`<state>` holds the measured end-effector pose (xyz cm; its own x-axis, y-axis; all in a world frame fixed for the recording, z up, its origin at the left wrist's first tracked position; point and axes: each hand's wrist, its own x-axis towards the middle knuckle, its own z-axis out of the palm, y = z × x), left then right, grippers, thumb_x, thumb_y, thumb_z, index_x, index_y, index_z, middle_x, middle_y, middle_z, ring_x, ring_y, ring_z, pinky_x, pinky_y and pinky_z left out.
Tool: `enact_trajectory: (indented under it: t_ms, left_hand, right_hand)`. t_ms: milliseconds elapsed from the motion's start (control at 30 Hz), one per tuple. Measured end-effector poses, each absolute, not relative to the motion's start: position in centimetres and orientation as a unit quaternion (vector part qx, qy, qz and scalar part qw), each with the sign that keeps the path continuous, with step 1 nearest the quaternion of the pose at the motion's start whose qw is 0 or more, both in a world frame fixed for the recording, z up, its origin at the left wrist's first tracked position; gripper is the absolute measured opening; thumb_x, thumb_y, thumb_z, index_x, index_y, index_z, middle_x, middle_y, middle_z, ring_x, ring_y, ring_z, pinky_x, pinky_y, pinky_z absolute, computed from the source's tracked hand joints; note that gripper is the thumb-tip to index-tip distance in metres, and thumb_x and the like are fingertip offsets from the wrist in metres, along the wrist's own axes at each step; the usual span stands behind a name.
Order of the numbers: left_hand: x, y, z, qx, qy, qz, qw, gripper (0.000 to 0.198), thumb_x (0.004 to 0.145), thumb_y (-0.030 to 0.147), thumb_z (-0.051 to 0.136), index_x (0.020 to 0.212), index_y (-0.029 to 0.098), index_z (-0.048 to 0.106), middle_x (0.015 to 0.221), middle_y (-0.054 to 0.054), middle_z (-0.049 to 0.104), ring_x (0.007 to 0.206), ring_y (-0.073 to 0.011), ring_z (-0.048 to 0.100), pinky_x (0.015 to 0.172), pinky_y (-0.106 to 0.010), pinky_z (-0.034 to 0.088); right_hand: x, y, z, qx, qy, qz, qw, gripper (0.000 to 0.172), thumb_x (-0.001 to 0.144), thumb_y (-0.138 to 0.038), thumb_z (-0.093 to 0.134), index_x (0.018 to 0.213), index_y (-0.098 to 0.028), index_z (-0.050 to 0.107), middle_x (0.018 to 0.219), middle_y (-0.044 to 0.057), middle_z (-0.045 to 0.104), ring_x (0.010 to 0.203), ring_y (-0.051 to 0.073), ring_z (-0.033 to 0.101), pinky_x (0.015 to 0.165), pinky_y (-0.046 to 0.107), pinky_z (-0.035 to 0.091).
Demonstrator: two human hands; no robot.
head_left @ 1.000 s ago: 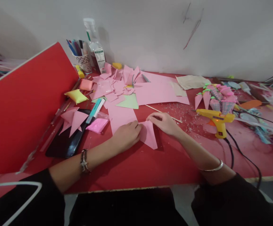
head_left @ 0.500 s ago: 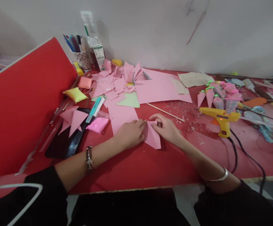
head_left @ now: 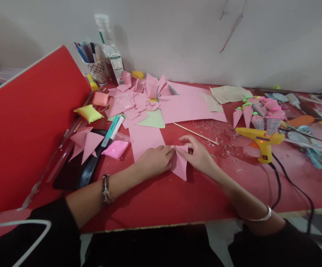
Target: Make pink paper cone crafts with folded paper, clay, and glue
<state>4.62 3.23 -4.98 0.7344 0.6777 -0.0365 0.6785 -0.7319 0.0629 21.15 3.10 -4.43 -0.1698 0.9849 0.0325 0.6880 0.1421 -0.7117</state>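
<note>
A small piece of pink paper (head_left: 181,167), curled and narrowing to a point toward me, is between my hands just above the red table. My left hand (head_left: 158,160) is closed on its left side, fingers bent together. My right hand (head_left: 198,152) pinches its upper right edge with the thumb, the index finger arched over. Partly under my left forearm and hand lies a pink paper strip (head_left: 145,139). Pink paper triangles (head_left: 92,145) rest on a black phone (head_left: 74,172) to the left, beside a packet of pink clay (head_left: 116,149).
A yellow glue gun (head_left: 261,139) with its black cord lies on the right, near several small pink cones (head_left: 273,115). Pink scraps (head_left: 138,100) are heaped at the back by a bottle (head_left: 116,63) and a pen cup (head_left: 96,70). A thin stick (head_left: 195,133) lies beyond my hands.
The pink paper has turned and curled a little more, its point shifting slightly left and toward me. My right fingers have moved along its top edge.
</note>
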Motion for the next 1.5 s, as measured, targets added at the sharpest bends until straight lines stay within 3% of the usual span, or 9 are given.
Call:
enact_trajectory:
  t_ms: [433,633,833,1033,1233,1367,1500]
  left_hand:
    - [4.9,3.1,-5.0,0.922,0.384,-0.015,0.041,0.042,0.083,0.02,0.033,0.123,0.007,0.037,0.11,-0.012,0.055,0.088,-0.0202,0.054,0.05,-0.026,0.04]
    - [4.9,3.0,-5.1,0.922,0.386,0.001,0.032,0.041,0.083,0.019,0.032,0.121,0.006,0.039,0.107,-0.012,0.056,0.086,-0.0193,0.054,0.049,-0.025,0.039]
    - [4.9,3.0,-5.2,0.921,0.39,0.009,0.018,0.039,0.085,0.019,0.028,0.12,0.008,0.04,0.107,-0.011,0.057,0.085,-0.019,0.055,0.049,-0.025,0.038]
    - [4.9,2.8,-5.1,0.921,0.389,0.001,0.023,0.039,0.086,0.021,0.029,0.12,0.008,0.04,0.113,-0.012,0.054,0.086,-0.019,0.055,0.05,-0.025,0.039]
    - [4.9,2.8,-4.9,0.92,0.391,-0.006,0.025,0.039,0.085,0.021,0.031,0.121,0.008,0.038,0.114,-0.012,0.053,0.089,-0.0189,0.054,0.052,-0.025,0.04]
    - [4.8,2.8,-4.9,0.921,0.388,0.0,0.02,0.039,0.085,0.021,0.03,0.121,0.007,0.038,0.111,-0.012,0.055,0.086,-0.0193,0.054,0.05,-0.025,0.039]
    - [4.8,2.8,-5.0,0.921,0.388,0.003,0.021,0.039,0.085,0.021,0.031,0.121,0.008,0.039,0.112,-0.012,0.055,0.087,-0.0194,0.054,0.05,-0.025,0.04]
  right_hand:
    - [20.7,1.7,-3.8,-0.63,-0.692,0.263,0.236,0.019,0.071,-0.021,0.04,0.089,-0.02,0.048,0.05,-0.004,0.05,0.051,0.014,0.049,0.055,0.026,0.033]
    - [20.9,1.3,-4.0,-0.634,-0.664,0.298,0.261,0.025,0.07,-0.026,0.045,0.095,-0.02,0.044,0.062,-0.001,0.058,0.065,0.017,0.057,0.062,0.03,0.037]
    - [21.1,0.7,-4.0,-0.627,-0.699,0.253,0.232,0.024,0.072,-0.02,0.04,0.096,-0.021,0.045,0.04,-0.01,0.039,0.045,0.013,0.047,0.069,0.035,0.035]
    - [21.3,0.1,-4.2,-0.643,-0.715,0.181,0.204,0.026,0.073,-0.018,0.04,0.098,-0.018,0.046,0.042,-0.009,0.042,0.048,0.013,0.049,0.081,0.04,0.03]
    - [21.5,-0.4,-4.2,-0.64,-0.693,0.225,0.244,0.029,0.074,-0.027,0.045,0.101,-0.021,0.042,0.054,-0.005,0.056,0.054,0.015,0.053,0.073,0.037,0.034]
    - [21.6,-0.9,-4.0,-0.632,-0.696,0.252,0.229,0.03,0.076,-0.026,0.041,0.106,-0.021,0.04,0.048,-0.008,0.049,0.047,0.013,0.048,0.068,0.034,0.035]
    - [21.5,-1.3,-3.8,-0.641,-0.701,0.23,0.212,0.03,0.076,-0.022,0.039,0.105,-0.02,0.04,0.046,-0.009,0.044,0.047,0.012,0.046,0.077,0.039,0.031]
